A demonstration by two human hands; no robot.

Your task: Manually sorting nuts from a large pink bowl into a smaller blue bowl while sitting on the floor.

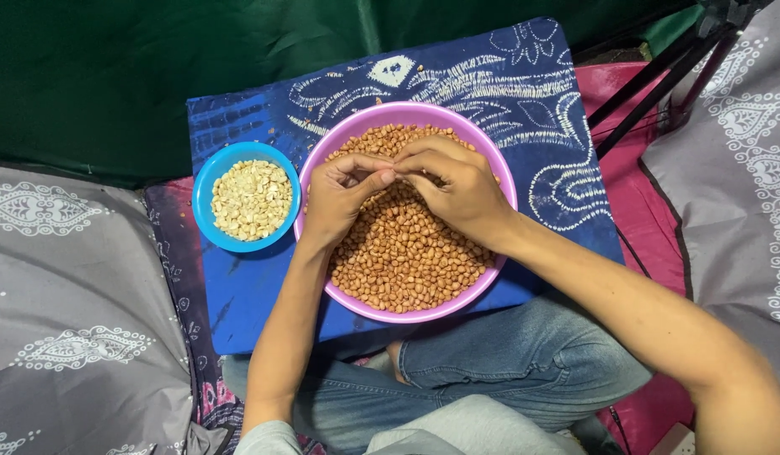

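Note:
A pink bowl [491, 164] full of brown-skinned peanuts [403, 257] sits on a blue patterned board. Over the bowl my left hand [339, 198] and my right hand [457, 185] meet, fingertips pinched together on a peanut between them. To the left stands a small blue bowl [206, 181] holding pale skinned peanuts [251, 200].
The blue patterned board [247, 295] rests over my crossed legs in jeans [508, 354]. Grey patterned cushions [61, 303] lie on both sides. A green sheet [112, 76] hangs behind, and dark tripod legs [659, 76] stand at the upper right.

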